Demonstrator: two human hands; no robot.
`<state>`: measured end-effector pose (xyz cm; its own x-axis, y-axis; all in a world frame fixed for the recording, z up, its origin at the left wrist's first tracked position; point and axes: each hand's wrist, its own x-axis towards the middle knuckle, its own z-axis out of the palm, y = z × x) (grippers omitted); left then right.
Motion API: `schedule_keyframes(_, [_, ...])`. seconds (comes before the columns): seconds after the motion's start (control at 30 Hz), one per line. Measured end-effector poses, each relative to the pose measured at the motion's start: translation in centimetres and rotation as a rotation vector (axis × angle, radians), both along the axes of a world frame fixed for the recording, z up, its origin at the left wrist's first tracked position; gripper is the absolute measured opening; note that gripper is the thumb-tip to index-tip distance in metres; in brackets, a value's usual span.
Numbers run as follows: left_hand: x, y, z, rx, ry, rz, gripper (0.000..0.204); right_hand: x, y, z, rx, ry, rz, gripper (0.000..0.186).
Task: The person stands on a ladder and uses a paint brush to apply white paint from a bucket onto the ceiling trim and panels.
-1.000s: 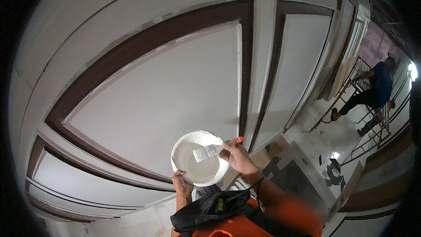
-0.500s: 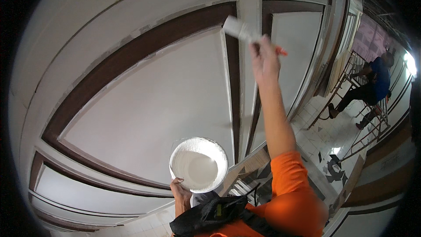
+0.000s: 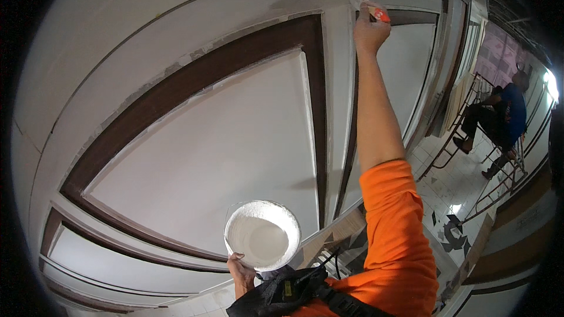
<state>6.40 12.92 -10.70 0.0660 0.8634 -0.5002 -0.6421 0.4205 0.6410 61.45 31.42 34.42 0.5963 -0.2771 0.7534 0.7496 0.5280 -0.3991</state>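
In my raised right hand (image 3: 370, 34) is a paintbrush (image 3: 380, 14) with an orange-red end, fingers closed round it. Its whitish bristles are at the pale wall strip (image 3: 338, 88), near the top corner of the right-hand panel; whether they touch is hard to tell. Low in front of me, my left hand (image 3: 241, 269) grips the near-left side of a white bucket (image 3: 291, 223). Creamy white paint (image 3: 264, 240) lies inside it, and white coating covers its inner wall. A dark brown frame (image 3: 176, 85) surrounds the large white wall panel (image 3: 217, 147) beside the bucket.
At the right, another person (image 3: 510, 111) in a dark blue top sits on a metal scaffold (image 3: 446, 147). Dark scraps (image 3: 453, 238) lie on the tiled floor (image 3: 432, 191). A black bag (image 3: 276, 294) hangs across my front, below the bucket.
My right hand has moved up and slightly right with the paintbrush, from the large frame's top corner to the strip above the right-hand panel. The bucket sits slightly lower in view.
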Motion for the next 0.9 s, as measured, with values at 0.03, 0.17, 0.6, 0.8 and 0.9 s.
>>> schedule_keyframes(0.03, [0.1,0.1,-0.1,0.001,-0.001,-0.002,0.063,-0.3,0.3,-0.1,-0.036,0.029,0.016,0.012])
schedule_keyframes(0.17, [0.4,0.0,0.6,-0.009,0.007,-0.019,0.064,-3.3,1.3,-1.2,-0.019,-0.165,-0.037,0.013])
schedule_keyframes(0.6, [1.9,-0.9,3.7,-0.037,0.030,0.034,0.067,1.8,0.6,0.2,0.050,-0.093,-0.069,0.009])
schedule_keyframes(0.8, [1.0,-0.5,1.9,0.000,-0.065,0.037,0.066,-6.1,0.5,-0.4,0.011,-0.151,0.013,0.008])
schedule_keyframes(0.9, [1.2,-0.3,2.0,-0.045,0.025,0.092,0.066,-9.9,0.8,-1.1,0.018,-0.223,0.019,0.008])
